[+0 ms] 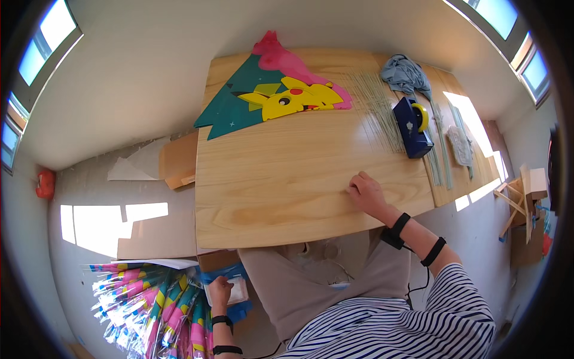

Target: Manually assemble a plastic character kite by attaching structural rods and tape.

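My left hand point(220, 291) hangs low beside the table's left front, its fingers closed at the edge of a flat whitish packet point(239, 291). Blue plastic point(241, 311) lies around and under that packet. On the wooden table point(287, 185), my right hand point(366, 194) rests near the front edge with curled fingers and nothing visible in them. Farther back lies a flat kite point(239, 113), dark green and pink with a yellow cartoon face. Its pink tip reaches the far table edge.
Many rolled colourful kites in clear sleeves point(161, 311) are heaped at lower left. At the table's right are thin pale rods point(376, 110), a blue tape dispenser point(412, 134) with yellow tape, a grey cloth point(406, 75) and a clear plastic pack point(459, 145). A wooden stool point(519, 197) stands farther right.
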A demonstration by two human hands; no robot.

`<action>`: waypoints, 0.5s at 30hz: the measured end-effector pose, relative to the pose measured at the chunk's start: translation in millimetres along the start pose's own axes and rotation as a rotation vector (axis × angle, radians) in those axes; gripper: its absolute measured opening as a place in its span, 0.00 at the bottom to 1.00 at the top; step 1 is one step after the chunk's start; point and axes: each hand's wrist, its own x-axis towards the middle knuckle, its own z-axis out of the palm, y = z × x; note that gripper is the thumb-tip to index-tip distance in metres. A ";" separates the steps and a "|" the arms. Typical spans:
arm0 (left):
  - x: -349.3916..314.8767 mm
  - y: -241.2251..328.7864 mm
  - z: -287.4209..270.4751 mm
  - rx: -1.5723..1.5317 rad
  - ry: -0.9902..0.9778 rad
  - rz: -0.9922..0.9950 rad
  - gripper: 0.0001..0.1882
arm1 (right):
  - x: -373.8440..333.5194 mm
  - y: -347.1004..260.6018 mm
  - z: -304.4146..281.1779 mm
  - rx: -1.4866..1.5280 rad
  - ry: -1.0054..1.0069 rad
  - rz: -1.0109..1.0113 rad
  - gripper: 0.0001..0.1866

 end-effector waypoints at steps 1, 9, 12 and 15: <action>0.3 -3.9 -6.5 -0.053 -0.022 -0.024 0.13 | 18.3 -7.8 -1.5 0.012 0.030 0.027 0.16; 56.0 224.8 -133.6 -0.254 0.215 0.127 0.09 | 203.9 3.0 -22.5 -0.412 0.176 -0.243 0.35; 140.2 290.9 -159.1 -0.166 0.280 0.369 0.11 | 235.0 -15.1 -11.7 -0.471 0.058 -0.167 0.39; 230.9 334.7 -170.6 -0.234 0.232 0.391 0.17 | 237.7 -21.3 9.3 -0.441 0.018 -0.173 0.40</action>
